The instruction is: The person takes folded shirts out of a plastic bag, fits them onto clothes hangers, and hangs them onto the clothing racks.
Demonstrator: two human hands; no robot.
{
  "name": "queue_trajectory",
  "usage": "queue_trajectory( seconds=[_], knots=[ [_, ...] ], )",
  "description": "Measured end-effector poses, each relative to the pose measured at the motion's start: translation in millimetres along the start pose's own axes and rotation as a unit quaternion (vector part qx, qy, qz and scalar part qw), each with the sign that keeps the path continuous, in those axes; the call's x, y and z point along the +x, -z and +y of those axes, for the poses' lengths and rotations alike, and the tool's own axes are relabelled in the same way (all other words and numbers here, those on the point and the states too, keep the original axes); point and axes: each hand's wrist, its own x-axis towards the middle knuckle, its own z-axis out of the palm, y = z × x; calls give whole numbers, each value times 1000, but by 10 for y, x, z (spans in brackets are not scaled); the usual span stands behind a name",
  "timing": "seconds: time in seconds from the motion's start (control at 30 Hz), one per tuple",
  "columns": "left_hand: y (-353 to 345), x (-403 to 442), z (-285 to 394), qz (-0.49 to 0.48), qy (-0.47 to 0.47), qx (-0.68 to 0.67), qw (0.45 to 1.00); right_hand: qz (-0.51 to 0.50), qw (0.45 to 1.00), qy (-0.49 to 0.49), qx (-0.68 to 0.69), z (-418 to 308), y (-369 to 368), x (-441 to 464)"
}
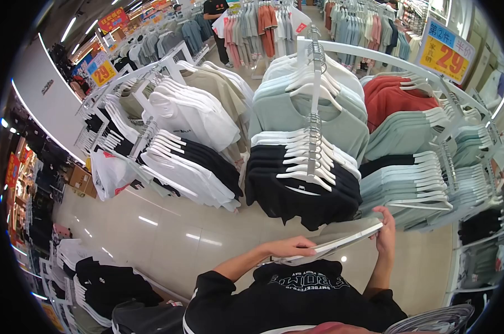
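Note:
In front of my chest I hold a white clothes hanger point(349, 238), tilted up towards the right, with pale beige-grey fabric along its far side. My left hand point(296, 247) is closed over its left part. My right hand point(384, 229) grips its right end, with the index finger raised. How the fabric sits on the hanger is hard to make out. Just beyond my hands hang several black T-shirts point(296, 200) on white hangers, nearest to the held hanger. Pale green T-shirts point(394, 192) hang close beyond my right hand.
White clothes racks point(374, 49) stand ahead with white, green, red and black T-shirts. Yellow price signs point(444, 51) are mounted on them. At lower left, another rack carries dark shirts point(115, 284). Wire hoops point(438, 322) show at lower right. A person in black point(216, 22) stands far back.

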Motion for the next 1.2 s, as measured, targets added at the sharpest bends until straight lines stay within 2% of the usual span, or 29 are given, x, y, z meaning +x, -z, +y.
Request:
queue_trajectory(
  seconds=[0.1, 0.3, 0.5, 0.6, 0.7, 0.77, 0.83, 0.9, 1.03, 1.13, 1.2],
  knots=[
    [-98, -24, 62, 22, -44, -27, 998, -30, 999, -32, 26, -14, 45, -5],
    [-26, -124, -237, -23, 41, -124, 991, -59, 996, -56, -40, -228, -80, -227],
    [54, -204, -251, 7, 18, -158, 987, -9, 962, 71, -263, -340, -320, -489],
    [-7, -176, -177, 10, 20, -103, 994, 2, 968, 50, -247, -319, -221, -414],
    [-62, -111, -163, -3, 19, -39, 999, -10, 989, -42, -143, -347, -101, -251],
    [-89, -96, -164, 15, 1, -65, 998, -24, 993, -54, -103, -266, -11, -189],
    [-91, -81, -181, 33, -14, -79, 996, -17, 993, -49, -105, -257, -34, -167],
    [-105, -88, -238, 50, -20, -82, 995, 11, 980, -15, -197, -286, -131, -204],
    [-134, -143, -201, 53, 3, -3, 999, 40, 963, 0, -268, -245, -112, -219],
    [-197, -138, -80, 65, -8, 24, 998, -5, 990, -55, -127, -198, 69, -134],
    [-179, -132, -29, 64, -10, 48, 997, -9, 992, -70, -104, -181, 110, -93]
  ],
)
